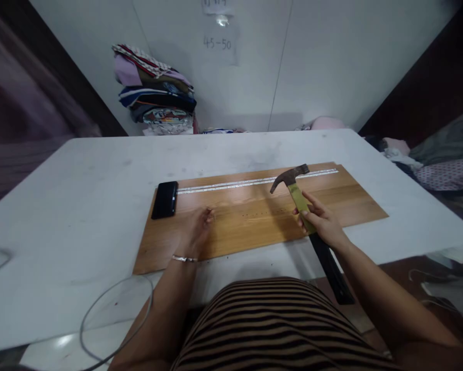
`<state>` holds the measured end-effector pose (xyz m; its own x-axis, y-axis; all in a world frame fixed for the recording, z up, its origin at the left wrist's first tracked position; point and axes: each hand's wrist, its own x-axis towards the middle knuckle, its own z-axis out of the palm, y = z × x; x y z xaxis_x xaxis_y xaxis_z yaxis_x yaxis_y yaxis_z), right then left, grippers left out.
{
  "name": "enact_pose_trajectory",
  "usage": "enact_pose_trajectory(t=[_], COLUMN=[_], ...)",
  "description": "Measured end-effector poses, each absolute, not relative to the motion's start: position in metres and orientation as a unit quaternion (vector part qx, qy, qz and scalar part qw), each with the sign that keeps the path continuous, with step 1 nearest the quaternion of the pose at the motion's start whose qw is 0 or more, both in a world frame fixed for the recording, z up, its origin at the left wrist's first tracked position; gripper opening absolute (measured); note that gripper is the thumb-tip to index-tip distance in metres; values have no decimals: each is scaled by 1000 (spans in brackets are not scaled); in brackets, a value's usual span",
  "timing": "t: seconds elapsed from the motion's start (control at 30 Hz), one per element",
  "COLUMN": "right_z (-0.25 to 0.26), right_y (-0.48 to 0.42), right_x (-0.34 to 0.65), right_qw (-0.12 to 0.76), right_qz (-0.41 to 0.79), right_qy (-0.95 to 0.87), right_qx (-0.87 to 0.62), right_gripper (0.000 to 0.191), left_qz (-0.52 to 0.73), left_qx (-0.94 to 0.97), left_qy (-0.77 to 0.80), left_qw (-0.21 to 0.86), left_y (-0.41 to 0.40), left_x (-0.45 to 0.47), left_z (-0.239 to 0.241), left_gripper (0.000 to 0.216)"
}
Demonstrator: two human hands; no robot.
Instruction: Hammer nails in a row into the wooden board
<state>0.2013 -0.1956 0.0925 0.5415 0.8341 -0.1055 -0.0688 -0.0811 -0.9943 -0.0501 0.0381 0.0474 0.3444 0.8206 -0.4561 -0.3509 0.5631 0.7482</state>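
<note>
My right hand (326,224) grips a claw hammer (299,198) by the yellow upper part of its handle. The rusty head points away from me over the board, and the black lower grip hangs toward my body. Over the left half of a wood-grain board (231,232), my left hand (197,229) has its fingertips pinched together; anything between them is too small to name. A row of small dark marks (260,213), perhaps nails or holes, runs along the board's middle. Two pale strips with printed markings (231,186) lie lengthwise near its far edge.
A black phone-like slab (165,200) rests on the board's far left corner. The board lies on a white table (100,175). Folded cloth (156,93) is piled against the back wall. A grey cable (82,330) loops at the near left, by my forearm.
</note>
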Motion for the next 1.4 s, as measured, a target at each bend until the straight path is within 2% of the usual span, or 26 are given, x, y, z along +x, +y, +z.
enact_pose_trajectory(t=[0.23, 0.33, 0.53, 0.77, 1.1, 1.4], right_z=[84, 80, 70, 53, 41, 37], right_y=[-208, -206, -202, -198, -195, -190], right_x=[219, 223, 235, 250, 270, 285], right_qw=[625, 625, 612, 610, 600, 555], right_qz=[364, 371, 396, 412, 405, 403], right_qy=[-250, -222, -174, -162, -181, -222], right_qx=[-644, -650, -662, -657, -666, -693], right_gripper=[76, 77, 84, 76, 70, 65], left_qz=[373, 377, 342, 309, 327, 232], left_qx=[323, 402, 558, 677, 713, 776], left_qy=[452, 493, 544, 526, 455, 368], left_qw=[743, 673, 525, 411, 422, 456], left_y=[49, 52, 59, 53, 37, -1], left_x=[-69, -73, -84, -76, -39, 37], left_z=[43, 36, 17, 6, 13, 14], left_gripper=[22, 30, 29, 27, 27, 29])
